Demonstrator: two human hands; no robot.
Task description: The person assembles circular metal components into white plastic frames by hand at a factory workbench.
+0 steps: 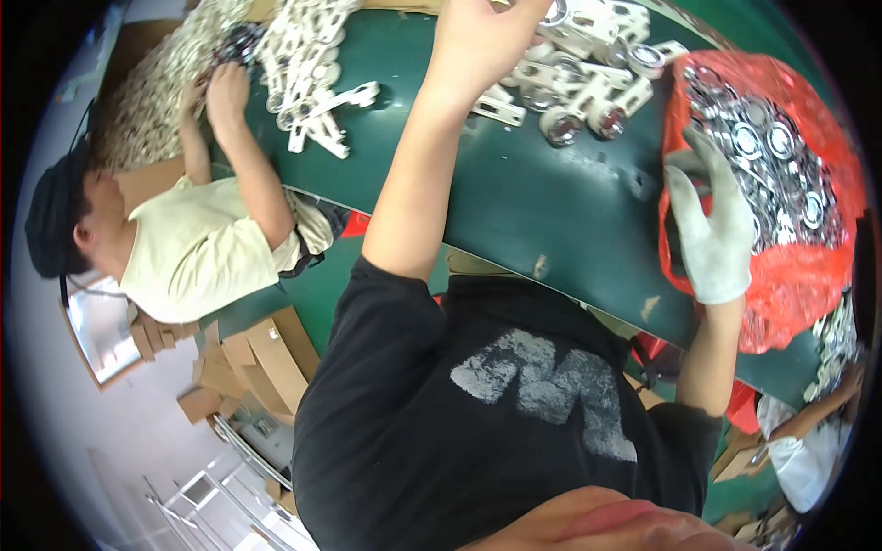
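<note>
My left hand (482,46) is bare and reaches to the upper edge of the view, beside a pile of white plastic pieces with round chrome parts (588,78). Its fingers look curled together, but the picture edge cuts them off, so what they hold cannot be made out. On the right, my right hand (712,220) wears a pale work glove. Its fingers are bent but apart, with nothing visible between them. It is over the near-left side of a red plastic bag (785,271) full of shiny chrome ring-like parts (763,138).
The green table (542,207) runs across in front of me. To the left lie more white pieces (317,60). A co-worker (202,243) handles dark parts there beside a large cream heap (156,101). Cardboard boxes (262,363) stand behind; another person's arm (818,413) shows far right.
</note>
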